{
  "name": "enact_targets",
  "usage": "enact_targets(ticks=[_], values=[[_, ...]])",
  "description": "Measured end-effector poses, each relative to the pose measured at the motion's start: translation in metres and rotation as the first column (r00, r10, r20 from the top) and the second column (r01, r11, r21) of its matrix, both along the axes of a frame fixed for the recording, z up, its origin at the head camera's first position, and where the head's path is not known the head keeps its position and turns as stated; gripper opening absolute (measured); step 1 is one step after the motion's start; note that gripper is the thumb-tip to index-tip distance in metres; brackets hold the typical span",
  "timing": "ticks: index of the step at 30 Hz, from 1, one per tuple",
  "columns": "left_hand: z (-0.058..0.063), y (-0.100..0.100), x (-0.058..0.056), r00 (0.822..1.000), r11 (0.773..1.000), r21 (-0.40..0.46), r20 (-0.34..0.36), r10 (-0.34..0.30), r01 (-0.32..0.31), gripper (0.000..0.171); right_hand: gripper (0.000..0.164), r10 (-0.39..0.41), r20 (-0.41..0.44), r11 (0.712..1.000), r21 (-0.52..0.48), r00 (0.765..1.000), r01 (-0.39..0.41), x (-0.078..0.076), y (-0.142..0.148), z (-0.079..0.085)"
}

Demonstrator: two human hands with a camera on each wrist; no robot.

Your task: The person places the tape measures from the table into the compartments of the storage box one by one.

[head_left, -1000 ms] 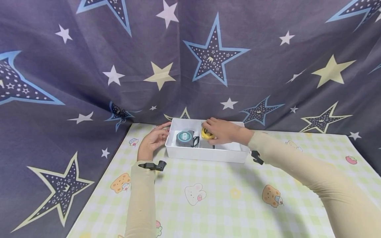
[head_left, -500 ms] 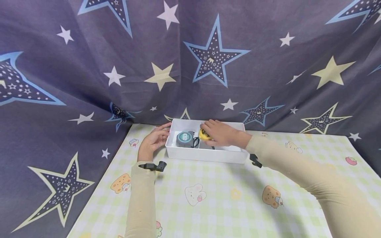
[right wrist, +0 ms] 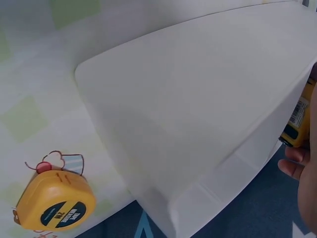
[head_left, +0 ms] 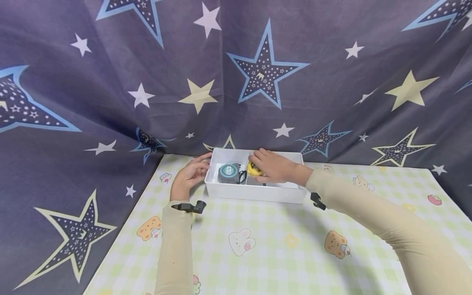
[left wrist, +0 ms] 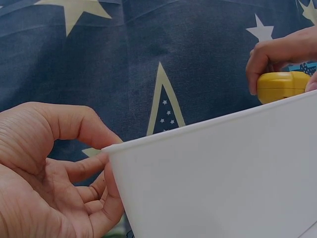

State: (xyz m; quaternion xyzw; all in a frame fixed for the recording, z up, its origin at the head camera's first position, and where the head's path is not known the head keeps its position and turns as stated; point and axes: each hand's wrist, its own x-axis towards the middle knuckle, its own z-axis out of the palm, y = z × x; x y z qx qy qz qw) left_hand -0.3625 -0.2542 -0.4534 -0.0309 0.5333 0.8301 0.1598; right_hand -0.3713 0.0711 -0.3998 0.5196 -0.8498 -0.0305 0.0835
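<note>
A white divided box [head_left: 254, 192] stands at the back of the table. In its left compartment lies a grey tape measure [head_left: 229, 172] with a teal round label and a black wrist strap. My left hand [head_left: 191, 174] rests its fingertips against the outside of the box's left end, at the corner rim in the left wrist view. My right hand [head_left: 274, 166] reaches in past the divider and grips a yellow tape measure [head_left: 253, 168]; a barcode label shows on its side in the right wrist view. My fingers and palm hide part of it.
Another yellow tape measure [right wrist: 57, 201], marked 2M, lies on the checked tablecloth [head_left: 265, 262] beside the box's right end. A dark star-patterned curtain [head_left: 177, 61] hangs close behind the table and down its left side.
My right hand, with the yellow tape measure, has shifted slightly left and a little lower toward the divider. My left hand and the box have stayed in place.
</note>
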Motion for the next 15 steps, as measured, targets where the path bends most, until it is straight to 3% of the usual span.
enact_targets(ticks=[15], values=[[0.0013,-0.0005,0.0025,1.000,1.000,0.012,-0.002,-0.009,0.009,0.074,0.054,0.024,0.002,1.000,-0.008,1.000,-0.024,-0.0013,0.0011,-0.0003]])
